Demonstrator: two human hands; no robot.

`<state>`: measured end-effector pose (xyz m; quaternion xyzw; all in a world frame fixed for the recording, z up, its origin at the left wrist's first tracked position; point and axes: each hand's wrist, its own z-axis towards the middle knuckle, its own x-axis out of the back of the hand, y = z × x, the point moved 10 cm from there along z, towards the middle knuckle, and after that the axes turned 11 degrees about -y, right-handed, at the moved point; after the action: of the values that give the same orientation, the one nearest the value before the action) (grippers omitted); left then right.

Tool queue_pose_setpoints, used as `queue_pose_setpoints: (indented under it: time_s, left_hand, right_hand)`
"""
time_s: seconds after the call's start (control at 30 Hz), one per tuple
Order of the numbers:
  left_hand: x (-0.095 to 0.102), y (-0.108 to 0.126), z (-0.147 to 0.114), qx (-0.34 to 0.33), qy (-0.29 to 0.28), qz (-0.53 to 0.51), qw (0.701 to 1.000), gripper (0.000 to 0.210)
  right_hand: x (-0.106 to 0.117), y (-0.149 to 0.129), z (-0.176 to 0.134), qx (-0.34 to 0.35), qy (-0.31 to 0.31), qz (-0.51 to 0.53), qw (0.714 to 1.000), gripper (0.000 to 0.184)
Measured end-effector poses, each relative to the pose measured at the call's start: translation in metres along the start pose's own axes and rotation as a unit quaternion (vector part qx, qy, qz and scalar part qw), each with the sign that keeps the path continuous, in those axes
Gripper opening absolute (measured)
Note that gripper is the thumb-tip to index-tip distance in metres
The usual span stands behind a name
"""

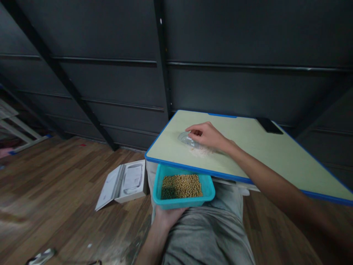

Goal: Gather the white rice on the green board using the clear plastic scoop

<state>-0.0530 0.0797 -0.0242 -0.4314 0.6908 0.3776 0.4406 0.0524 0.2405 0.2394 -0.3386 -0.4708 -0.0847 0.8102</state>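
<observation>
A turquoise plastic tub (211,191) partly filled with round tan beans (183,186) sits over my lap, just below the table's near edge. My left hand (168,217) supports it from underneath, with most of its fingers hidden by the tub. On the tabletop, my right hand (206,135) is bent with its fingers curled at the rim of a shallow clear plastic dish (184,138). Thumb and forefinger appear to pinch that rim. A small pale, whitish heap (201,151) lies under and beside this hand; its kind cannot be made out.
The pale tabletop (275,158) has a blue edge, and a black phone (268,125) lies at its far right. An open white box (134,180) stands on the wooden floor (68,191) to the left. A dark panelled wall (110,81) rises behind the table.
</observation>
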Motion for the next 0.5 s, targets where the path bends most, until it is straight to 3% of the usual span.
queue_pose_setpoints:
  time_s: [0.23, 0.5]
  left_hand:
    - [-0.002, 0.001, 0.003, 0.0, -0.037, -0.006, 0.999, 0.061]
    - [-0.005, 0.002, -0.001, 0.0, -0.012, 0.003, 1.0, 0.062]
  right_hand:
    - [-0.013, -0.006, -0.001, 0.012, -0.018, 0.012, 1.0, 0.029]
    - [-0.024, -0.014, -0.001, 0.022, -0.038, 0.014, 0.999, 0.029]
